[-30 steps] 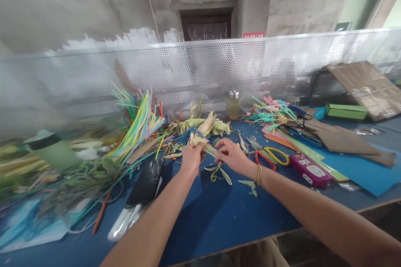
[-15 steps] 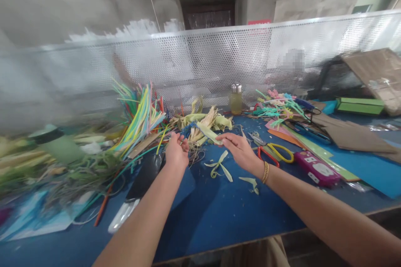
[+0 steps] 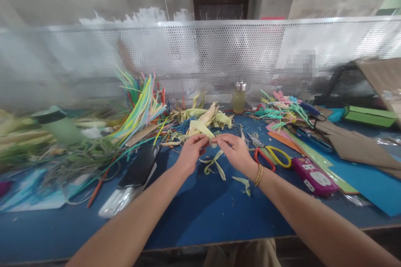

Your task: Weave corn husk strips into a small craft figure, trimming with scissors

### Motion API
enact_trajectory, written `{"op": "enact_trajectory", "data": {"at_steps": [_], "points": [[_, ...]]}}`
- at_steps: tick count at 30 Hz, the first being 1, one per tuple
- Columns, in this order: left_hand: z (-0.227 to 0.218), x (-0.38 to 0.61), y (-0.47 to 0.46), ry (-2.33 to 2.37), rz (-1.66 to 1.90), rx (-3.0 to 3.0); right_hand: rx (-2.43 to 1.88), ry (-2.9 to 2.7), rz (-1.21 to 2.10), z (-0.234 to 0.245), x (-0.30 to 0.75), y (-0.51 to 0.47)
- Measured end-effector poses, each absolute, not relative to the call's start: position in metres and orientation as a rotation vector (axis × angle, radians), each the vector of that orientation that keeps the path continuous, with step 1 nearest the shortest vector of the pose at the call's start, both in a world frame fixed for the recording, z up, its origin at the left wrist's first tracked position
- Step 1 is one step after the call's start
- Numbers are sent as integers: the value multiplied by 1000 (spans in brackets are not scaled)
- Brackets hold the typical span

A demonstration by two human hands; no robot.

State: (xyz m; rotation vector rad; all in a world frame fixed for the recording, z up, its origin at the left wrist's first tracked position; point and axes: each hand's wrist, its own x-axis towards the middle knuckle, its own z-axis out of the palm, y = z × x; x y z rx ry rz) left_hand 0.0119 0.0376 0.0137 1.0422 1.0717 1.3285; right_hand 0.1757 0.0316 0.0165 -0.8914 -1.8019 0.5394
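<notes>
In the head view, a pale green corn husk strip stands up from the fingers of both hands above the blue table. My left hand pinches it near the lower end. Close beside it, my right hand, with a gold bracelet at the wrist, has its fingertips closed on the same end. Below the hands, a small tied piece of husk with spread ends lies on the table, and a husk scrap is to its right. Behind the hands is a heap of dry husks.
Red and yellow-handled scissors and a purple case lie at right, near coloured paper sheets. Colourful pipe cleaners and a dark phone are at left. A bottle stands before the perforated metal screen.
My left hand has moved right and closed on the husk strip, beside my right hand. The strip has swung from sloping sideways to standing up. The camera view has shifted slightly.
</notes>
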Motion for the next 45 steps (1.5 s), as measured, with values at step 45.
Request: {"op": "enact_trajectory", "data": {"at_steps": [45], "points": [[19,9,39,1130,1260,929,-2390,-2261,-193,23,282,8]]}}
